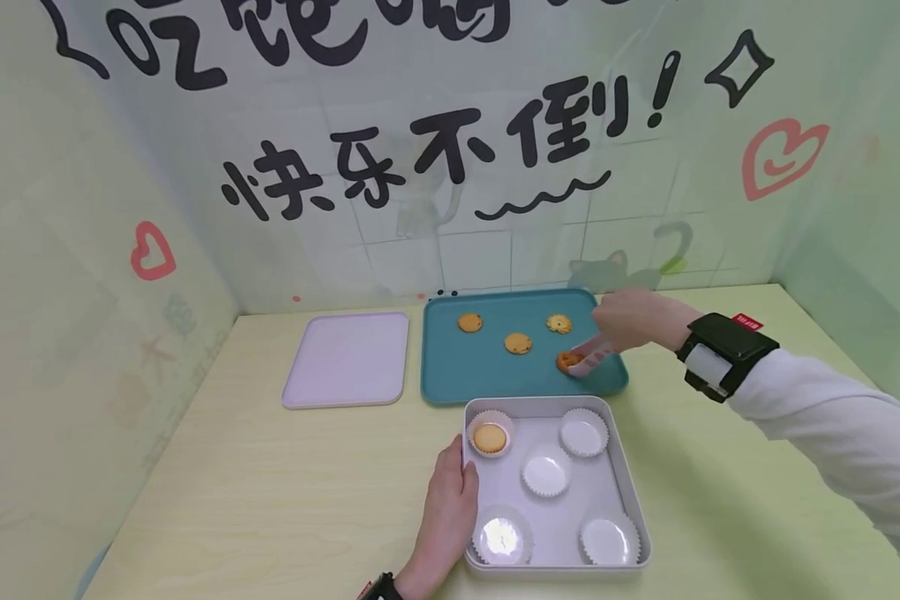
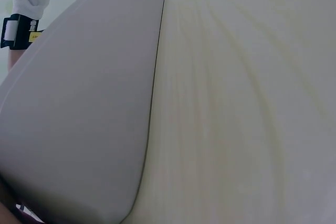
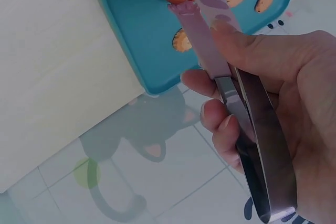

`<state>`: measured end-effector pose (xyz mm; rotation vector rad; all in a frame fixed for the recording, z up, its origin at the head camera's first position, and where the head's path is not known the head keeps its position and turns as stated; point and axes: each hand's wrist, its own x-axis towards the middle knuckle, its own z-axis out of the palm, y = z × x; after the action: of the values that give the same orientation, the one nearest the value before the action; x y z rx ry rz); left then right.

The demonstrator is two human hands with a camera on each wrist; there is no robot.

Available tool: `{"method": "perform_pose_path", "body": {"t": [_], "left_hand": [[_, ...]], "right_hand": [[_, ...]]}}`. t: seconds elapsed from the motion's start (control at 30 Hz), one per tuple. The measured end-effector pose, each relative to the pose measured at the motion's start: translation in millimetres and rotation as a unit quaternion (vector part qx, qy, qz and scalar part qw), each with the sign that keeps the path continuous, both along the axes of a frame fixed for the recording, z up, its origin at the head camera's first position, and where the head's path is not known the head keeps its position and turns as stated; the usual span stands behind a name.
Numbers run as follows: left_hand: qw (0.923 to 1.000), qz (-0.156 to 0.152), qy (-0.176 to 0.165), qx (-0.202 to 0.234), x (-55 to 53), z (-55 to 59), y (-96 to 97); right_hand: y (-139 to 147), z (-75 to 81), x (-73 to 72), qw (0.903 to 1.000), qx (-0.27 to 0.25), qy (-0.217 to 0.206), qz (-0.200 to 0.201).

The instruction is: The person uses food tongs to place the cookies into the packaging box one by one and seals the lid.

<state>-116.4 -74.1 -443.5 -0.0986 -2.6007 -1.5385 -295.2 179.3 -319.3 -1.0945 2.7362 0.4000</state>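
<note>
The head view showed the left hand (image 1: 446, 500), fingers straight, touching a box (image 1: 557, 572) in front of the teal tray (image 1: 480, 375), whose near right held a pretzel-like snack (image 1: 567, 362). The left wrist view added the box's outer wall; the right wrist view, the right hand (image 3: 294, 72) gripping metal-handled tongs (image 3: 227, 92).

Passage: broad tabletop (image 1: 270, 492) lane left of the pale box (image 1: 555, 529), in front of the lilac tray (image 1: 345, 362); slim gap between lilac tray and teal tray (image 1: 468, 371). Obstacles: left hand (image 1: 448, 504) at box's left wall; right hand (image 1: 633, 319) with tongs (image 1: 591, 356) over teal tray's right end; printed backdrop (image 1: 540, 258) just behind teal tray; box near teal tray's front edge
</note>
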Motion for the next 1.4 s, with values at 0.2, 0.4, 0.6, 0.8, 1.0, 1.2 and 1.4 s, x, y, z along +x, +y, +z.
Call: {"method": "perform_pose_path", "body": {"t": [0.2, 0.4, 0.6, 0.8, 1.0, 1.2, 1.4], "left_hand": [[1.0, -0.003, 0.006, -0.003, 3.3, 4.7, 0.7], [1.0, 0.002, -0.004, -0.002, 3.7, 5.5, 0.7], [0.9999, 0.002, -0.013, 0.001, 4.0, 2.4, 1.9], [1.0, 0.002, -0.007, 0.004, 3.7, 1.9, 3.0], [1.0, 0.007, 0.002, -0.001, 1.6, 1.6, 2.4], [1.0, 0.01, 0.0, -0.002, -0.2, 0.6, 2.1], [0.9999, 0.011, -0.002, 0.003, 1.5, 2.0, 3.0]], "right_hand": [[7, 13.0, 4.6, 0.9996, -0.026, -0.001, -0.011], [12, 33.5, 20.2, 0.998, -0.048, 0.03, 0.028], [18, 45.1, 39.5, 0.9964, -0.061, 0.04, 0.042], [23, 51.9, 69.2, 0.9972, -0.058, 0.041, 0.025], [24, 42.2, 92.0, 0.9985, -0.05, 0.014, 0.018], [21, 28.7, 103.7, 0.9982, -0.051, 0.01, 0.031], [13, 20.0, 107.6, 0.9977, -0.043, 0.023, 0.047]]}}
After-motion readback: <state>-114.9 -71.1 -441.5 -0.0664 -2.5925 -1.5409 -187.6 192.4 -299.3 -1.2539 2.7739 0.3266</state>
